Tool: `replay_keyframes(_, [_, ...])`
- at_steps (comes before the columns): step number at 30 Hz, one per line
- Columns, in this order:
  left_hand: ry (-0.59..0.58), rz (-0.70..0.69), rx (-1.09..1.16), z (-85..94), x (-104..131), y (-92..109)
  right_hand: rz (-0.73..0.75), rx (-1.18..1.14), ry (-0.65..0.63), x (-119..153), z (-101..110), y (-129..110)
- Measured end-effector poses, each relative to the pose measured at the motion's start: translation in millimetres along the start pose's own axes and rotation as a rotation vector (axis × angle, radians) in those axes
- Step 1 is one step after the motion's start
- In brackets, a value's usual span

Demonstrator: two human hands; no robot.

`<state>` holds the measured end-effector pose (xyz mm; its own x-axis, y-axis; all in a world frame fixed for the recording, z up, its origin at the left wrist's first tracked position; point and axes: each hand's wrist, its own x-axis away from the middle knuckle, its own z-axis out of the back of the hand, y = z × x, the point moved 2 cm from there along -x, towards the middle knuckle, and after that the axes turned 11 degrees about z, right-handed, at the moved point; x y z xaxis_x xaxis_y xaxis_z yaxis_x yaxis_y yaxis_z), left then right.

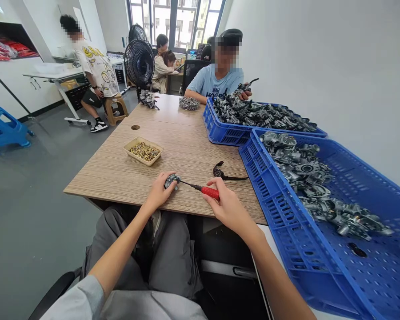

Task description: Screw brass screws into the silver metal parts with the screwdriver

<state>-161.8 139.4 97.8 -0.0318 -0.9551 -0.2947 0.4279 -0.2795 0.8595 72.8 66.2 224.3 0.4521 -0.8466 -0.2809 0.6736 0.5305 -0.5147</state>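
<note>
Looking like a small assembly workshop set up in an office-type room. Two blue crates (280, 209) (220, 129) are sitting on a wood-grain table (173, 146), both holding heaps of grey metal parts (306, 173) (identical-looking castings, mostly). A shallow tray (143, 151) of small brass-coloured bits is lying near the table's middle. A person opposite (220, 75) is handling one such part at the far crate; others are sitting at desks by the windows (173, 22). A standing fan (139, 62), white cabinets (16, 84) w/ plain walls and grey floor are giving the office feel.
</note>
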Motion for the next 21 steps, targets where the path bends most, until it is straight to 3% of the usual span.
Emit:
replay_keyframes(4, [0.007,-0.003,0.02,0.5,0.1,1.2,0.069,0.142,0.075,0.0,-5.2,-1.9])
replay_keyframes(10, [0.003,-0.007,0.034,0.4,0.2,2.1,-0.169,0.156,0.168,-1.0,-15.8,11.6])
replay_keyframes(13, [0.008,0.001,0.034,0.7,0.1,2.1,-0.203,0.12,0.184,-2.1,-14.5,16.7])
replay_keyframes(21, [0.005,0.002,0.016,2.0,0.6,3.8,0.076,0.054,-0.022,0.7,-5.3,-2.1])
